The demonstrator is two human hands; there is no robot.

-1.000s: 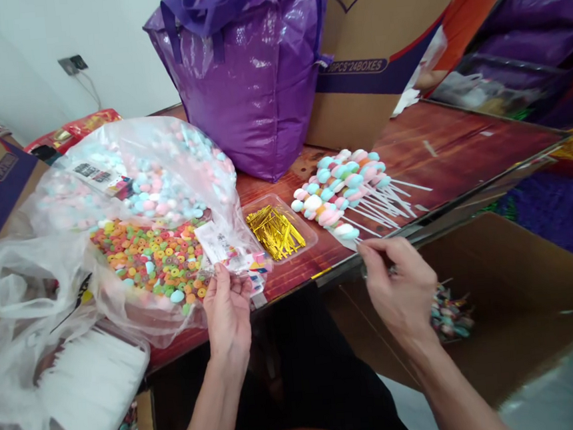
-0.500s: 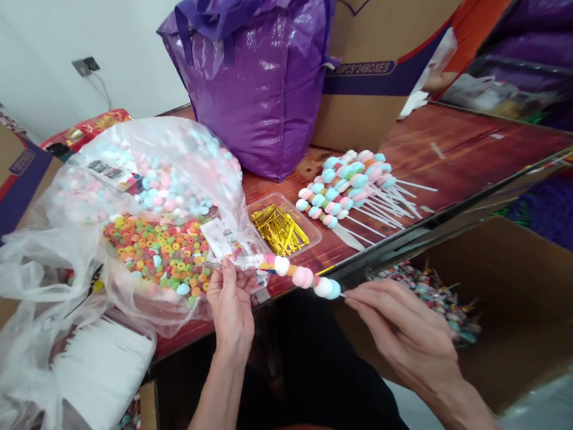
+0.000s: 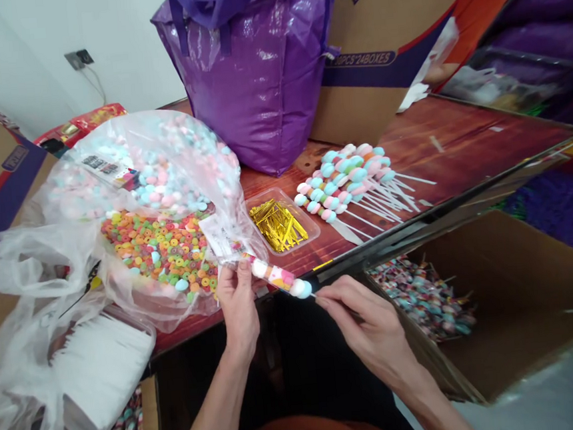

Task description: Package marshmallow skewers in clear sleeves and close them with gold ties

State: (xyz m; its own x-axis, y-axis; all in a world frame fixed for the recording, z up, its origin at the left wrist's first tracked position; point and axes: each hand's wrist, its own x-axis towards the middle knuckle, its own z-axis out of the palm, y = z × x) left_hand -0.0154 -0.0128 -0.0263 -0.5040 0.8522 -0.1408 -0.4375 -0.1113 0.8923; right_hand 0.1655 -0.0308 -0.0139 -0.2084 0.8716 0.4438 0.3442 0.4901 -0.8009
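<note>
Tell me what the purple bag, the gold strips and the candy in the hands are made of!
Purple bag: probably plastic, glossy, with bright highlights along its creases.
Gold strips: shiny, maybe metallic foil or film; they glint like metal.
Candy: perhaps marshmallow, with a matt look, judging by its rounded pastel pieces; I can't be sure.

Purple bag [image 3: 255, 84] stands by carton [image 3: 395, 31]; wall [image 3: 118, 45] holds socket [image 3: 74, 60].
</note>
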